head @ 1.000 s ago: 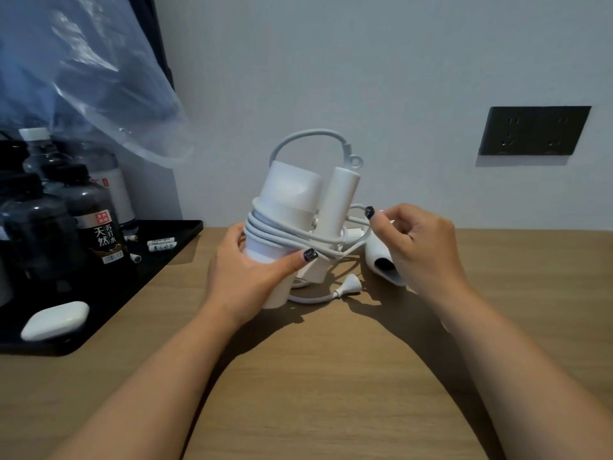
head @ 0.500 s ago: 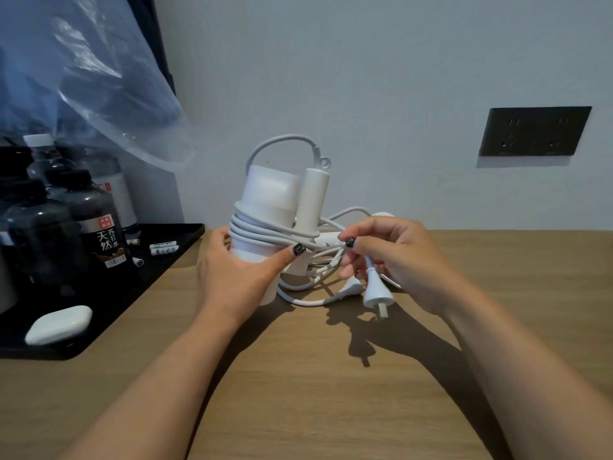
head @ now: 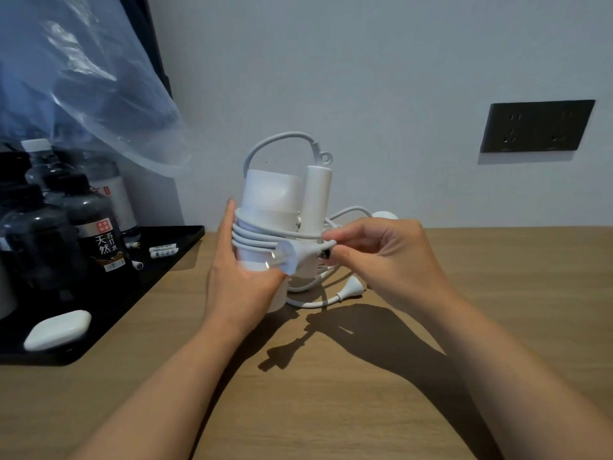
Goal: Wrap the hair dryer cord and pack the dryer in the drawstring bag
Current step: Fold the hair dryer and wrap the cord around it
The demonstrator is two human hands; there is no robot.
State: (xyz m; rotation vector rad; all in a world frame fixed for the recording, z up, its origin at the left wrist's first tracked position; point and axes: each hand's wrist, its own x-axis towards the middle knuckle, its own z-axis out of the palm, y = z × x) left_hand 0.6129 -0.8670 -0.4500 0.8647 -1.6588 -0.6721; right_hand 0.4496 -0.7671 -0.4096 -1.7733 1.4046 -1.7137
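Two hands were on the dryer (head: 270, 197) near the middle of the table (head: 331, 410), a bit toward its back edge by the wall. It stood upright with the handle (head: 317, 197) folded up alongside the body, and the cord (head: 262, 234) went round the body in several loops, plus one arc over the top.

Room-wise: the whole front of the table was bare wood, and so was the right side out to the right edge. The left side was tighter, since a black tray (head: 109, 300) sat against the left edge with dark bottles (head: 96, 224) and a white soap-like lump (head: 57, 329) on it, and its near corner came close to the left forearm. A clear plastic bag (head: 83, 78) hung over that corner. Behind the dryer, the back edge met the wall, with a dark socket plate (head: 536, 126) up on the right.

The left hand (head: 237, 280) was wrapped round the lower body, fingers behind, thumb across the front. The right hand (head: 384, 257) pinched the plug (head: 292, 257) at its cord end, prongs pointing left, right in front of the coils. A second small plug-like end (head: 351, 291) lay on the table just below. Couldn't see any drawstring bag.
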